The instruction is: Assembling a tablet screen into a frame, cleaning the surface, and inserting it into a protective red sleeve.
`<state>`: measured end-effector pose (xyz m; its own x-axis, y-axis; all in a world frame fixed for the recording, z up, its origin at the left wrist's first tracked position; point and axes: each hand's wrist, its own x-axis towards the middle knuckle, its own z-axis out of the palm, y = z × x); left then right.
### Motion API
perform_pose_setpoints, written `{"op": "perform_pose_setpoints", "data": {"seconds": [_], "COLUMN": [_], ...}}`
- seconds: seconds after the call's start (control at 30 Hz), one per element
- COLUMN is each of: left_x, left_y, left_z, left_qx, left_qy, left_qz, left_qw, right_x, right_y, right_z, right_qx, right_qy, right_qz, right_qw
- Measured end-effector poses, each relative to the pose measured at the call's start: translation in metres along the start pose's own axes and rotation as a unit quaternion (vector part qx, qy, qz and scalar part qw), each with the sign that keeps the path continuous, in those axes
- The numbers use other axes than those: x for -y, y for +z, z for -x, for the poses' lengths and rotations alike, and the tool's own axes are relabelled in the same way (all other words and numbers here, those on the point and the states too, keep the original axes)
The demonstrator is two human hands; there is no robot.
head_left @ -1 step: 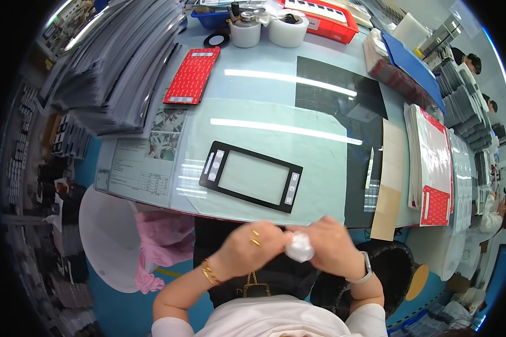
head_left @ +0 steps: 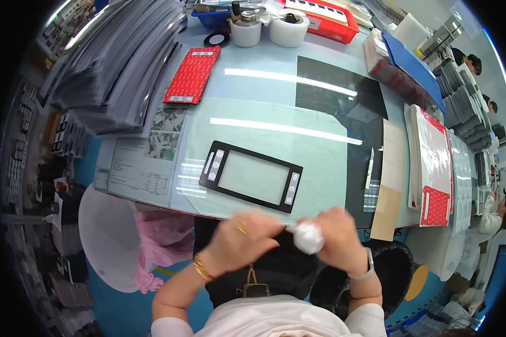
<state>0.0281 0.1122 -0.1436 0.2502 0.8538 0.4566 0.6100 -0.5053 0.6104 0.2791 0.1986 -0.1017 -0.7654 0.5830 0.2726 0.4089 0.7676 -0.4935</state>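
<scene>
Pale blue-grey, my tabletop (head_left: 258,59) bears a light green sheet (head_left: 323,188), and on that a black-bordered panel (head_left: 250,198) lies slanted. At the near edge, I cannot tell whether my blurred left hand (head_left: 240,240) grips anything; my right hand (head_left: 341,241), beside it, clamps a crumpled white wad (head_left: 308,238).

The wad (head_left: 309,238) is white, the frame (head_left: 258,156) black.

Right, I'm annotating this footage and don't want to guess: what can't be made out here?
All in the head view:
Bare left hand with gold ring: exact finger pose, smeared by motion blur.
Crumpled white wad in the bare right hand: its material, softened by blur.
Large stack of thin grey sheets: far end, cut off by the upper edge.
Shallow red plastic tray: far end, likewise cut off.
</scene>
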Motion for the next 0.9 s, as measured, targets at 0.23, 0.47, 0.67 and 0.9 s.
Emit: {"op": "perform_pose_setpoints", "data": {"seconds": [0.23, 0.47, 0.67, 0.9], "left_x": [0.116, 0.124, 0.124, 0.127], "left_y": [-0.080, -0.083, -0.082, -0.078], "left_z": [-0.016, -0.028, -0.027, -0.023], "left_qx": [0.107, 0.177, 0.166, 0.144], "left_qy": [-0.183, -0.175, -0.163, -0.140], "left_qz": [-0.130, -0.134, -0.125, -0.140], "left_qw": [0.969, 0.959, 0.964, 0.970], "right_x": [-0.047, -0.056, -0.061, -0.070], "right_y": [0.024, 0.041, 0.042, 0.038], "right_z": [-0.027, -0.040, -0.046, -0.054], "right_qx": [-0.131, -0.087, -0.075, -0.096], "right_qy": [0.020, -0.002, -0.006, 0.023], "right_qz": [-0.006, 0.038, 0.089, 0.037], "right_qw": [0.991, 0.995, 0.993, 0.994]}}
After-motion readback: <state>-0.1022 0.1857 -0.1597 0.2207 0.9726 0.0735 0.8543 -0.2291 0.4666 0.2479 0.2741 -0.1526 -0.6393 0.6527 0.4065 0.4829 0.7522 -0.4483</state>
